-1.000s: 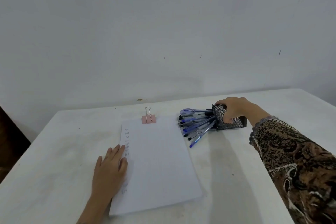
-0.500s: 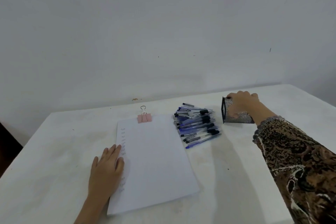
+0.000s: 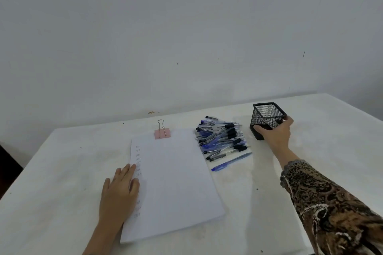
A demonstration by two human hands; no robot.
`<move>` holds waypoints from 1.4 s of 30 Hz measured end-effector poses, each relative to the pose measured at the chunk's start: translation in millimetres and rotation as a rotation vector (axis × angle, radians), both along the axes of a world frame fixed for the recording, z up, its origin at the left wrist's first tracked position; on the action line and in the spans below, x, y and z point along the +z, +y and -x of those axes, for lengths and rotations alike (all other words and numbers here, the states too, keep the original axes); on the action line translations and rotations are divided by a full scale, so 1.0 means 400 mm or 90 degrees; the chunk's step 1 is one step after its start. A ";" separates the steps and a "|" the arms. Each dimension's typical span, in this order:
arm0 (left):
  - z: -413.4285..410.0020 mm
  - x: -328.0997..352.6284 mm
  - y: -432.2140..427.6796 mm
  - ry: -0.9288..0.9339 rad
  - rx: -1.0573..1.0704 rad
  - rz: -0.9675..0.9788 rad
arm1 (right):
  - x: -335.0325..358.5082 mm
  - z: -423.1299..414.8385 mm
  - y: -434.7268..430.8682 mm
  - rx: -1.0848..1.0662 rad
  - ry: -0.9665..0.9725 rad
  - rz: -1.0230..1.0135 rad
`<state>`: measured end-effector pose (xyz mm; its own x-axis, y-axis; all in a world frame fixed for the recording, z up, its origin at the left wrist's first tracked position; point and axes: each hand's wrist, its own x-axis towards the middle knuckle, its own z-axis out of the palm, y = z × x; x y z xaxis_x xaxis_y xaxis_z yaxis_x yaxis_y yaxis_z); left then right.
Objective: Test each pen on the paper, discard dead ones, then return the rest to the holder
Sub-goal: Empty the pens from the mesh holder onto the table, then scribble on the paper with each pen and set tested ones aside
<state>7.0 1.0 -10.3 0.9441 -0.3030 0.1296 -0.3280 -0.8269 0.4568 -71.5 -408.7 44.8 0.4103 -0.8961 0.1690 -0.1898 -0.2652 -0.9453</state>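
beside the pens (image 3: 221,138), holder (image 3: 266,118) mouth up — right fingers (image 3: 259,130) gripping it, left fingers (image 3: 128,172) flat on paper (image 3: 176,182)

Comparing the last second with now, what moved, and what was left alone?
The right hand drew the mesh holder rightward off the pens, which slid out into a pile beside the paper. It then stood the holder upright, open end up, and still grips it near its base. The left hand stays flat on the paper's left edge, and the binder clip is unchanged.
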 end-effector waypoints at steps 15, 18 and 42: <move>-0.002 0.000 0.000 -0.002 0.001 0.005 | -0.058 0.030 0.067 0.345 0.078 0.511; 0.001 0.000 0.001 -0.002 0.000 -0.003 | -0.076 0.016 0.088 0.589 0.260 0.573; 0.008 -0.001 -0.001 -0.015 0.031 0.034 | -0.025 -0.043 0.155 0.497 0.511 0.755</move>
